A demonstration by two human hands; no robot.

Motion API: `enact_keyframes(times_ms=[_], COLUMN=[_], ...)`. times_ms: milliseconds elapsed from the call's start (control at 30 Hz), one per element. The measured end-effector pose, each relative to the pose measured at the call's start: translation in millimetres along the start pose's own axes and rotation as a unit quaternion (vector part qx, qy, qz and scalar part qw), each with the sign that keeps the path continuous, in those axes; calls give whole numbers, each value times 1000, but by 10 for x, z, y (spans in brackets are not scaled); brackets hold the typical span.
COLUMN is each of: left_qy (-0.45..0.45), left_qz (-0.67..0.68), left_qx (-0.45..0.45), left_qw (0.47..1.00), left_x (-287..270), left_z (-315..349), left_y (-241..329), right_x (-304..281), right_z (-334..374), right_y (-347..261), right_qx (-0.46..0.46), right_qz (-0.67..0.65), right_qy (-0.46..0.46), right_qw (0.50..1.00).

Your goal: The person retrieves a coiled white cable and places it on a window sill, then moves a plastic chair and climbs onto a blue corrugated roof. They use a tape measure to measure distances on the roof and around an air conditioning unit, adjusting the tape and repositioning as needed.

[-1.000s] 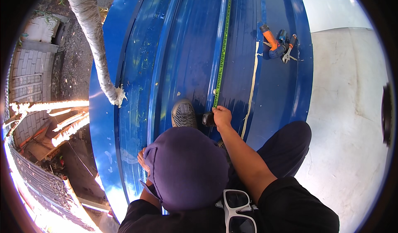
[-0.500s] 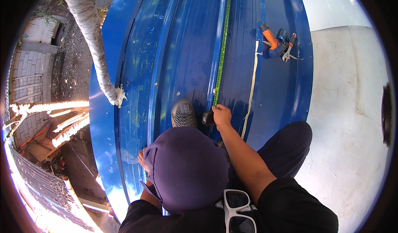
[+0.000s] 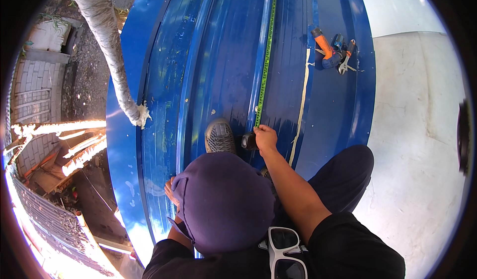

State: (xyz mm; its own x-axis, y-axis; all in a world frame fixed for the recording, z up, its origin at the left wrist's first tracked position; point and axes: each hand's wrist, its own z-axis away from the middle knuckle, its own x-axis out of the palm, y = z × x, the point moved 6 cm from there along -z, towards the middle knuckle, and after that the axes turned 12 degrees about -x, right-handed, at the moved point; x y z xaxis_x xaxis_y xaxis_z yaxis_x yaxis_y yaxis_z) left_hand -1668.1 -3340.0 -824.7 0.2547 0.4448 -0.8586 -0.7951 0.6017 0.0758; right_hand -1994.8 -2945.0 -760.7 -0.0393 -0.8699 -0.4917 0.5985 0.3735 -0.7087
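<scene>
My right hand (image 3: pixel 266 138) is closed around a dark tape measure (image 3: pixel 249 141) just right of my shoe. Its green blade (image 3: pixel 267 65) runs out straight along a raised rib of the blue metal roof sheet (image 3: pixel 231 55), toward the far edge. Over on the left, my left hand (image 3: pixel 170 191) rests its fingers on the sheet beside another rib. A dark cap (image 3: pixel 226 202) hides most of that hand, and nothing shows in its fingers.
At the far right of the sheet lie an orange-and-blue power tool (image 3: pixel 328 50) and an adjustable wrench (image 3: pixel 344 65). A wrapped pole (image 3: pixel 107 40) meets the sheet's left side. Beyond that edge is a drop to lower ground (image 3: pixel 84 88). A white surface (image 3: pixel 417 130) borders the right.
</scene>
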Motion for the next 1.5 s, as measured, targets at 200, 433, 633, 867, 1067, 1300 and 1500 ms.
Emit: enact_keyframes(times_ms=[200, 433, 633, 867, 1067, 1300, 1500], left_qy=[28, 96, 137, 166, 149, -17, -355], left_qz=[-2, -1, -4, 19, -8, -85, -292], left_qx=[10, 33, 39, 53, 38, 63, 62], left_qw=[1000, 995, 990, 985, 988, 994, 886], left_x=[-105, -289, -377, -398, -411, -747, -1593], left_z=[50, 130, 160, 196, 95, -195, -684], left_y=[85, 263, 357, 338, 345, 607, 1970], right_x=[-3, -32, -291, -548, -492, -130, -372], right_z=[4, -28, -391, -794, -834, -521, -49], right_y=[-24, -55, -173, -457, -903, -1382, -1823], right_qx=[5, -41, 1, 117, 145, 195, 233], right_qz=[-13, -45, -228, -407, -553, -472, -628], right_qy=[-7, 26, 32, -153, -226, -334, -332], right_qw=[1000, 998, 973, 893, 788, 792, 664])
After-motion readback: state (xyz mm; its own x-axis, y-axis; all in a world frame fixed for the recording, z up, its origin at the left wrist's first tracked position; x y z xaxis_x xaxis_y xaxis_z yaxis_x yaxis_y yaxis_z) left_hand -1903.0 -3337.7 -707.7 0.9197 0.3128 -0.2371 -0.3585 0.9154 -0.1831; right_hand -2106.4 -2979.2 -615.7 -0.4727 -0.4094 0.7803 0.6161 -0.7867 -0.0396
